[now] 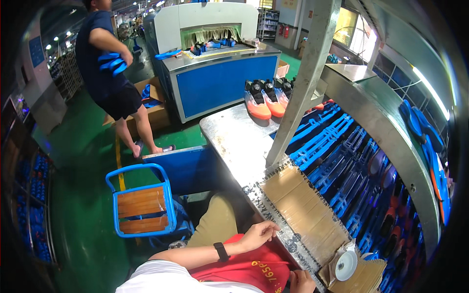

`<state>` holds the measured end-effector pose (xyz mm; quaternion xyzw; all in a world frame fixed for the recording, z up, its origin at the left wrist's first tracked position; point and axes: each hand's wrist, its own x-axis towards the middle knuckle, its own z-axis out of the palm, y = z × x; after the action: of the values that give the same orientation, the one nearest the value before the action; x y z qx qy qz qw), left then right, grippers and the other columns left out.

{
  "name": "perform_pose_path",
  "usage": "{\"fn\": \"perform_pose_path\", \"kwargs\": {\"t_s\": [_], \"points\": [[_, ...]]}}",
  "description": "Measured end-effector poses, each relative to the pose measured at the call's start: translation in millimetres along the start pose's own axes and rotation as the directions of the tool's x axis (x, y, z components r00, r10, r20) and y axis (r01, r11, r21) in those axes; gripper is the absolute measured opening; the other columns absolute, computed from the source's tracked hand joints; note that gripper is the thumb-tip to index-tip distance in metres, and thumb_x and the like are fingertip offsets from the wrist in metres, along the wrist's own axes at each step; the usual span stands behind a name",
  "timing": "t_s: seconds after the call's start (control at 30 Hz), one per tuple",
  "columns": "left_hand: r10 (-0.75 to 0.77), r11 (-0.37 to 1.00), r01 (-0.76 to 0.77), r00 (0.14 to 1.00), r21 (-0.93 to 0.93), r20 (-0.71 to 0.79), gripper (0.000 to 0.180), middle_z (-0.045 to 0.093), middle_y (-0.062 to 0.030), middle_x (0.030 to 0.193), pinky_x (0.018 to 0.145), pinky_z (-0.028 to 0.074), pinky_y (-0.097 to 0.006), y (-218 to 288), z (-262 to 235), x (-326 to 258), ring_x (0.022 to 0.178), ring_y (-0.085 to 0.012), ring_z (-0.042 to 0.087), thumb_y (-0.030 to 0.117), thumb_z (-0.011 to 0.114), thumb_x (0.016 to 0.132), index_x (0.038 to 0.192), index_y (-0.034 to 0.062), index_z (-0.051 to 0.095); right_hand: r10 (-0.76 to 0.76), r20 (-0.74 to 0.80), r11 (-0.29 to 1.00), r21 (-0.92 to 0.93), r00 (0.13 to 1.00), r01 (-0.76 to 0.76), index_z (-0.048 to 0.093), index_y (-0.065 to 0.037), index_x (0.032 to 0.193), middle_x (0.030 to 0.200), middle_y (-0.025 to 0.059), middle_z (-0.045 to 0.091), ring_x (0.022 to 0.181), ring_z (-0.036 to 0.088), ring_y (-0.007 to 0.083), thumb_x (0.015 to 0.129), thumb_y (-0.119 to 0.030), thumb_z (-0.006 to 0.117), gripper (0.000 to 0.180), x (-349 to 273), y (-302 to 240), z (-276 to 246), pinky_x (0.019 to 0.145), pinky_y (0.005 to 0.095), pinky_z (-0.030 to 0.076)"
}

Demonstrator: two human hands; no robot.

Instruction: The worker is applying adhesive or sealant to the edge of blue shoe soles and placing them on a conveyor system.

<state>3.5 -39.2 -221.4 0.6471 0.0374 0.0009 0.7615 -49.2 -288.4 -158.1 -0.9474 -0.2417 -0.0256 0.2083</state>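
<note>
My left hand [261, 235], with a dark watch [221, 251] on its wrist, rests by the near edge of the metal table [224, 139]. Its fingers are loosely curled together, and nothing shows in them. At the lower edge of the view, my right hand [302, 282] is bent beside the table edge; its fingers are partly hidden. A red cloth [234, 266] with yellow print lies over my lap, under both hands. Flattened brown cardboard [305, 202] covers the table top next to my left hand. Near my right hand a small white dish [346, 265] sits on the cardboard.
Orange and black shoes [261, 100] stand at the table's far end. To the right, blue racks [337, 156] fill a conveyor beneath a metal frame [386, 97]. A blue stool [141, 202] stands at left. Beyond, a person [105, 63] holds blue pieces beside a blue-and-white oven-like machine [220, 83].
</note>
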Motion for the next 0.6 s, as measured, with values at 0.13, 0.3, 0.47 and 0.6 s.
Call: {"fn": "perform_pose_path", "kwargs": {"t_s": [0.13, 0.3, 0.47, 0.6], "points": [[-0.036, 0.999, 0.036, 0.999, 0.005, 0.016, 0.019, 0.057, -0.0006, 0.078, 0.062, 0.047, -0.024, -6.7, 0.1, -6.6, 0.065, -0.0073, 0.052, 0.008, 0.045, 0.097, 0.107, 0.0013, 0.060, 0.200, 0.037, 0.978, 0.047, 0.979, -0.202, 0.060, -0.007, 0.091, 0.078, 0.0195, 0.063, 0.068, 0.059, 0.0392, 0.091, -0.020, 0.057, 0.014, 5.8, -5.1, 3.0, 0.058, 0.0448, 0.047], [-0.043, 0.997, 0.041, 0.998, 0.059, 0.042, 0.019, 0.054, 0.0006, 0.074, 0.059, 0.043, -0.023, -4.6, 2.8, -13.1, 0.062, -0.0062, 0.049, 0.010, 0.044, 0.098, 0.106, 0.0023, 0.059, 0.180, -0.072, 0.984, 0.015, 0.981, -0.179, 0.059, -0.005, 0.087, 0.076, 0.0204, 0.062, 0.067, 0.059, 0.0395, 0.091, -0.022, 0.057, 0.018, 8.5, -6.9, 8.1, 0.057, 0.0457, 0.046], [-0.120, 0.991, 0.113, 0.989, 0.077, 0.088, 0.018, 0.051, 0.0017, 0.071, 0.057, 0.040, -0.022, 0.4, 4.9, -15.3, 0.059, -0.0049, 0.046, 0.011, 0.043, 0.099, 0.105, 0.0032, 0.058, 0.324, -0.101, 0.945, -0.003, 0.941, -0.326, 0.059, -0.004, 0.084, 0.074, 0.0204, 0.061, 0.067, 0.058, 0.0401, 0.091, -0.024, 0.059, 0.021, 10.5, -15.7, 5.2, 0.057, 0.0473, 0.045], [-0.120, 0.991, 0.116, 0.991, 0.061, 0.064, 0.018, 0.049, 0.0021, 0.068, 0.056, 0.039, -0.023, 2.3, 9.5, -16.1, 0.058, -0.0050, 0.044, 0.013, 0.043, 0.100, 0.104, 0.0033, 0.058, 0.282, -0.147, 0.958, -0.013, 0.948, -0.287, 0.058, -0.003, 0.085, 0.078, 0.0228, 0.058, 0.067, 0.057, 0.0421, 0.090, -0.024, 0.059, 0.022, 11.5, -15.1, 4.4, 0.057, 0.0482, 0.044]]}}
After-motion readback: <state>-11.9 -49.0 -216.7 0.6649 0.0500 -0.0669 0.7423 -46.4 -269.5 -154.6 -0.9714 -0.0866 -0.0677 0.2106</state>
